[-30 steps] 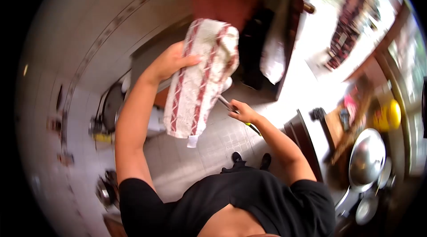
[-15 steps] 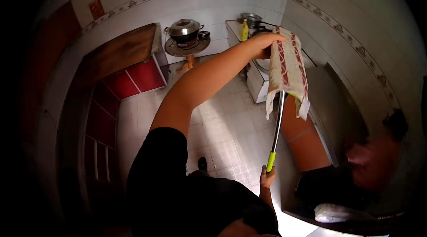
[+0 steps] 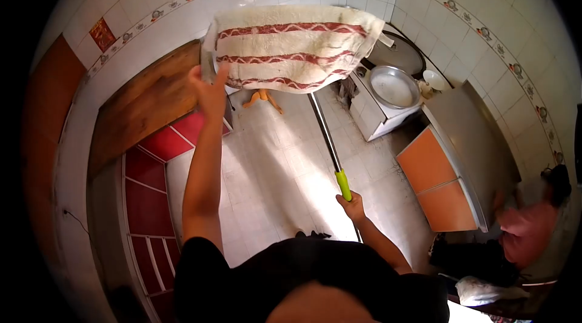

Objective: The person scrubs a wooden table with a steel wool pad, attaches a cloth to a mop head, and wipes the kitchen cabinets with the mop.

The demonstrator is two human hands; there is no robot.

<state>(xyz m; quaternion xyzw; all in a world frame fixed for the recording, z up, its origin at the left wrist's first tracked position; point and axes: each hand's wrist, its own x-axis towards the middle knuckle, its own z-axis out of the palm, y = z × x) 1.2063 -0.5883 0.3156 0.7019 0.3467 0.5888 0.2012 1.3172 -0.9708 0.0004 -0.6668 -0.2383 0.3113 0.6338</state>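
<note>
A cream cloth with red patterned stripes [image 3: 291,44] lies spread across the top end of a metal pole [image 3: 326,132], whose head is hidden under it. My left hand [image 3: 209,89] is raised at the cloth's left end, thumb and fingers apart; a fingertip overlaps the cloth's edge, and I cannot tell whether it touches. Lower down, my right hand [image 3: 353,206] is wrapped round the pole just below its lime-green grip [image 3: 343,185].
A wooden-topped counter [image 3: 151,101] with red cabinets [image 3: 145,208] stands on the left. At the right are a metal basin [image 3: 394,86], a large dark lid [image 3: 397,53] and a grey counter [image 3: 470,141]. A person in pink [image 3: 530,229] crouches at lower right.
The cloth has swung from upright at the right to lying crosswise, further left. My left hand has moved left to its other end, fingers now spread. My right hand still grips the pole.
</note>
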